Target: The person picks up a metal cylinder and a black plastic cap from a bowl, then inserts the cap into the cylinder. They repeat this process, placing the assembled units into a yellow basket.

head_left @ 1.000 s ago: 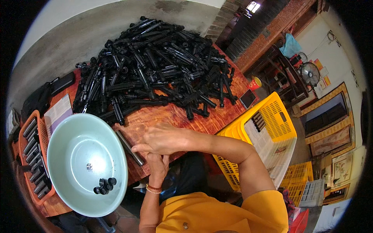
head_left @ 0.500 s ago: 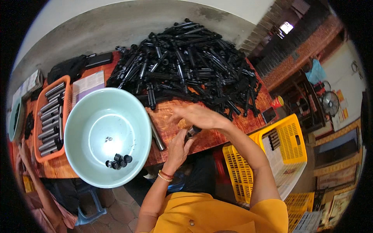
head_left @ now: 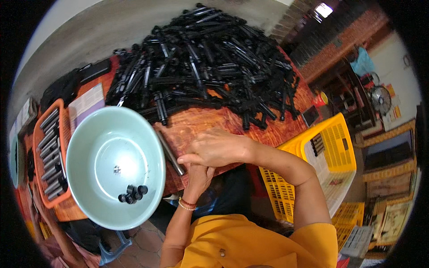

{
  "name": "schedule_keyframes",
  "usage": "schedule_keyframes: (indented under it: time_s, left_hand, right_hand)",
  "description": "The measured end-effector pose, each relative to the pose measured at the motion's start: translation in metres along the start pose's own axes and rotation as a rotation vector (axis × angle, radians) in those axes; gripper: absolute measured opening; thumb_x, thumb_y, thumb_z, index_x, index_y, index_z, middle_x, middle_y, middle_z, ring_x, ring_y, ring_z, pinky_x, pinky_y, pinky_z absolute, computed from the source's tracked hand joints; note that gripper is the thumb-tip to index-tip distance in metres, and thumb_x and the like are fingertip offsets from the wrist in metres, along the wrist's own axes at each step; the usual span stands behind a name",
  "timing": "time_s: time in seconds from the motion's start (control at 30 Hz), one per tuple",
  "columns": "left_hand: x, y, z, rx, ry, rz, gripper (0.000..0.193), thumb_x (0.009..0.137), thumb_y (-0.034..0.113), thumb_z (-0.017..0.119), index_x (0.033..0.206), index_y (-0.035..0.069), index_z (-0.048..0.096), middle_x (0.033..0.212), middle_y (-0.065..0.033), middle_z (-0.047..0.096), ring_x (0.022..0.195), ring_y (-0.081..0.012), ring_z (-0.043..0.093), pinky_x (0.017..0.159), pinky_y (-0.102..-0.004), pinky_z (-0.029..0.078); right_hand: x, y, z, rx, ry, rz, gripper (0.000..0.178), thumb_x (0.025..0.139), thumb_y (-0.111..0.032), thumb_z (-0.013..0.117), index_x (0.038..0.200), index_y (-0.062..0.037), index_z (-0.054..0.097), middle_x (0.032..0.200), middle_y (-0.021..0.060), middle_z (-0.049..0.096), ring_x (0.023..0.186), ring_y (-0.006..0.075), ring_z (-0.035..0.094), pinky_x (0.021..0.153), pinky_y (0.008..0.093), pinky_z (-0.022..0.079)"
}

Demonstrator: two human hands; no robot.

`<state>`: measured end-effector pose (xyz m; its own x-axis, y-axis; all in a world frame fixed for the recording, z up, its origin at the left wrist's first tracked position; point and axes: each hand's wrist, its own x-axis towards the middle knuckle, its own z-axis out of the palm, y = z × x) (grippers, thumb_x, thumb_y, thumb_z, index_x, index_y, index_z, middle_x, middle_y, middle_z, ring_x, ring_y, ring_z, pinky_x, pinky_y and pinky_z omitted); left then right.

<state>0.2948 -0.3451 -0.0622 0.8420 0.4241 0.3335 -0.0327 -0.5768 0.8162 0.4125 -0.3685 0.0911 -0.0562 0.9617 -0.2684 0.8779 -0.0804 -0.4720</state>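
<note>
My left hand (head_left: 198,181) is in front of the table's near edge, its fingers mostly hidden. Over it lies my right hand (head_left: 220,148), closed, palm down, thumb pointing left. Half a second ago a short metal tube with a dark end showed in the left hand; now both hands cover it. Just left of them a bare metal tube (head_left: 170,154) rests on the table beside a large pale-blue basin (head_left: 89,178). Several black caps (head_left: 132,194) lie in the basin. Behind the hands rises a big heap of black tubular parts (head_left: 210,67).
An orange basket (head_left: 67,129) of metal tubes stands left of the basin. Yellow crates (head_left: 333,138) are at the right, one holding several dark tubes (head_left: 317,144). Another person's arm (head_left: 56,228) is at the lower left. A red-yellow cup (head_left: 321,98) stands at the table's right.
My right hand has come down and left onto the left hand, closing over it and covering the tube. The view has shifted slightly.
</note>
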Motion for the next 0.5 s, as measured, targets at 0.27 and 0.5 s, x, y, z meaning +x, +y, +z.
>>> schedule_keyframes:
  time_s: [0.27,0.5]
  left_hand:
    - [-0.001,0.003,0.014,-0.073,0.163,-0.014,0.019,0.083,0.018,0.060,0.086,0.000,0.065,0.081,-0.0181,0.064,0.083,-0.0382,0.059,0.077,-0.0440,0.043]
    - [-0.002,0.006,0.022,-0.075,0.204,-0.072,0.016,0.084,0.014,0.060,0.088,-0.001,0.061,0.083,-0.0202,0.062,0.080,-0.0377,0.058,0.074,-0.0421,0.044]
  right_hand:
    - [-0.005,0.006,0.021,-0.043,0.299,0.029,0.056,0.094,-0.040,0.045,0.063,0.0036,0.062,0.058,0.0217,0.058,0.059,0.0362,0.061,0.055,0.0452,0.049]
    - [0.000,0.003,0.025,-0.127,0.379,0.141,0.058,0.094,-0.042,0.042,0.063,0.0029,0.063,0.064,0.0243,0.060,0.066,0.0382,0.063,0.062,0.0489,0.049]
